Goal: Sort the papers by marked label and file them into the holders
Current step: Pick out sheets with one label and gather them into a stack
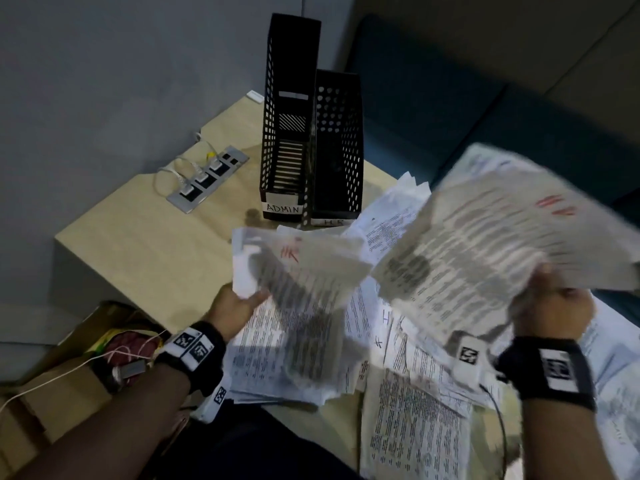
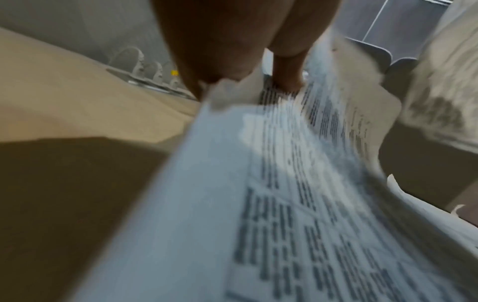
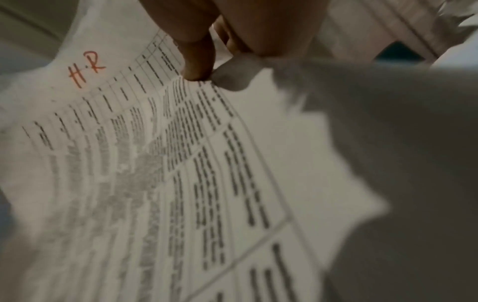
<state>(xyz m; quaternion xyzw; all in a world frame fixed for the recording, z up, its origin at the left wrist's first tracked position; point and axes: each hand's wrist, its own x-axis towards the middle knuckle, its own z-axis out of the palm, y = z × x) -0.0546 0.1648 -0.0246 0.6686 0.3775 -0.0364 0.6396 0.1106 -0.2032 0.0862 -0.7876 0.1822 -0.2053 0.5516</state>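
Observation:
Two black mesh holders stand at the back of the table: one labelled ADMIN on the left, one labelled HR on the right. My left hand grips a bundle of printed sheets marked HR in red; in the left wrist view the thumb presses on this bundle. My right hand holds up another sheet with a red mark, blurred by motion. In the right wrist view the fingers pinch the sheet, which reads H.R in red.
A loose pile of papers covers the near part of the light wooden table. A power strip with plugs lies at the table's left back. A cardboard box with cables sits at the lower left. A dark teal seat is behind.

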